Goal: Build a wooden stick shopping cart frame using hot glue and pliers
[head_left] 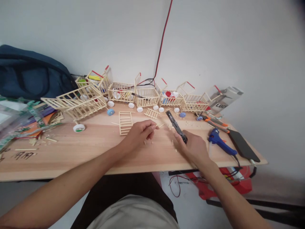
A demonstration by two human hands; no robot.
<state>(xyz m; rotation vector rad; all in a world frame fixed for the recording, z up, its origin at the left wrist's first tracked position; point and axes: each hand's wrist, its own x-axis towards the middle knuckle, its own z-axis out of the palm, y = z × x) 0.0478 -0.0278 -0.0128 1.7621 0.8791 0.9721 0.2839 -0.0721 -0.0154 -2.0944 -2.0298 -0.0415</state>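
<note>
My left hand (144, 130) is closed in a pinch on a short thin wooden stick (162, 125) above the middle of the table. In my right hand (194, 146) is a dark utility knife (175, 124), pointing up and away to the left, apart from the stick. A flat ladder-like stick panel (125, 123) lies left of my left hand, partly behind it. Farther back rests a smaller stick panel (152, 113). Small cut stick pieces are scattered on the wood around both hands.
Several miniature stick shopping carts (147, 97) line the wall, a larger one (81, 101) at left. A blue glue gun (221, 142), orange-handled pliers (216, 122) and a black phone-like slab (243, 146) lie right. A dark blue bag (33, 73) stands at left.
</note>
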